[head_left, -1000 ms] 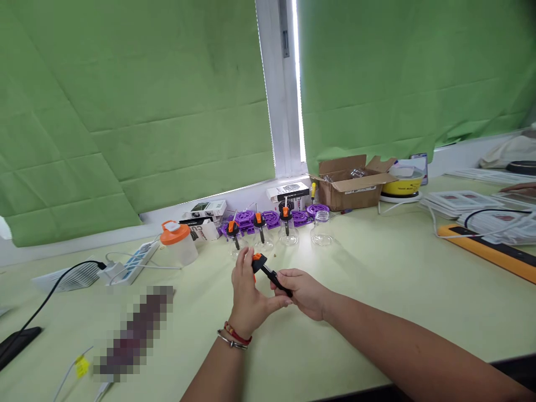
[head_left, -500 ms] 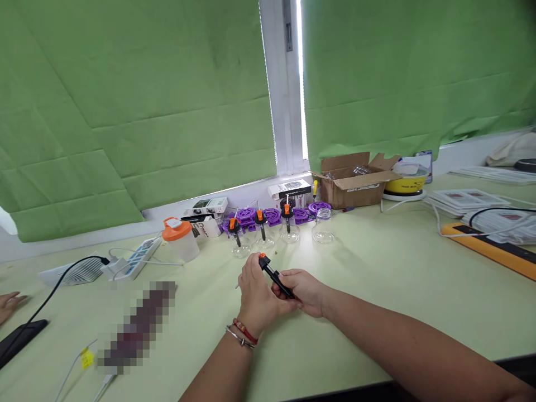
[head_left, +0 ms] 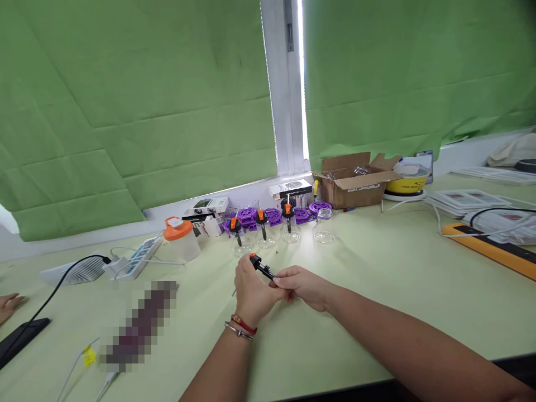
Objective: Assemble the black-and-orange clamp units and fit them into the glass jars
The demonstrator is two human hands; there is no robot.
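Note:
My left hand (head_left: 254, 293) closes around the head of a black bottle top (head_left: 264, 271) with an orange button. A thin metal rod sticks out to the left of that hand. My right hand (head_left: 305, 287) pinches the lower end of the top's dark stem, and the fingertips hide part of it. The top is tilted, its head up and to the left, held above the table. Behind my hands stand three clear glass bottles (head_left: 290, 233) fitted with similar black and orange tops. To their right is a clear glass bottle (head_left: 324, 233) with no top on it.
Purple plastic parts (head_left: 272, 216) lie behind the bottles. An open cardboard box (head_left: 352, 192) and a yellow bowl (head_left: 408, 183) stand at the back right. An orange-lidded cup (head_left: 184, 245) and a power strip (head_left: 142, 258) are on the left, where another person's hand (head_left: 9, 307) rests.
The bottle top has shifted slightly left and now lies at a flatter tilt. My right hand's fingers have moved to the stem's lower end. The bottles stay in place.

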